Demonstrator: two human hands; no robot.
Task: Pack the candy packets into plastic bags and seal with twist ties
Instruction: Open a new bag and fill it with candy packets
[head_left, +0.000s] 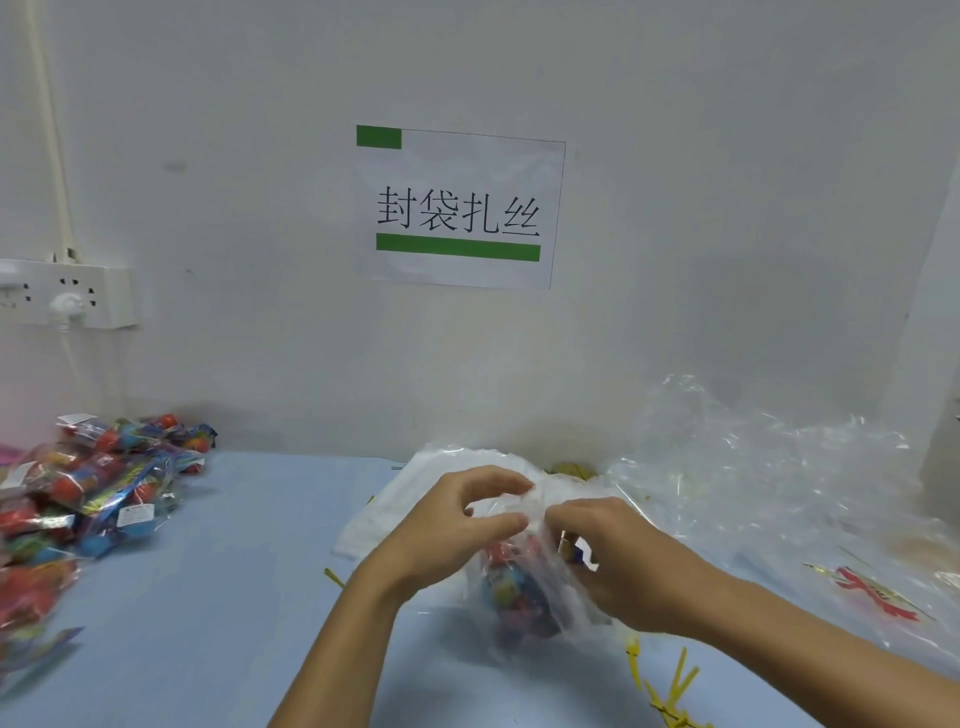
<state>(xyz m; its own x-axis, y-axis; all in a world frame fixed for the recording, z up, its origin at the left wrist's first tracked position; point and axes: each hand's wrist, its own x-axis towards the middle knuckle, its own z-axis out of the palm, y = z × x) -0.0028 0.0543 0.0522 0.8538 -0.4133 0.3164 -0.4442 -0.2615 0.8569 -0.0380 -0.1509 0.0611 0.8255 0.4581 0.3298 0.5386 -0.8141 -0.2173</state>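
A clear plastic bag (511, 597) with colourful candy packets inside stands on the blue table, between my hands. My left hand (447, 525) pinches the gathered neck of the bag from the left, thumb and fingers curled. My right hand (618, 561) grips the same neck from the right, its fingertips curled into the plastic. Whether a twist tie is on the neck is hidden by my fingers. A pile of loose candy packets (78, 499) lies at the left. Yellow twist ties (670, 686) lie near the front right.
A stack of flat clear bags (395, 499) lies behind my hands. Crumpled clear plastic (753, 467) fills the right side, with a red-printed packet (878, 597) under it. A white wall with a paper sign (457, 208) and a power strip (67, 293) stands just behind the table.
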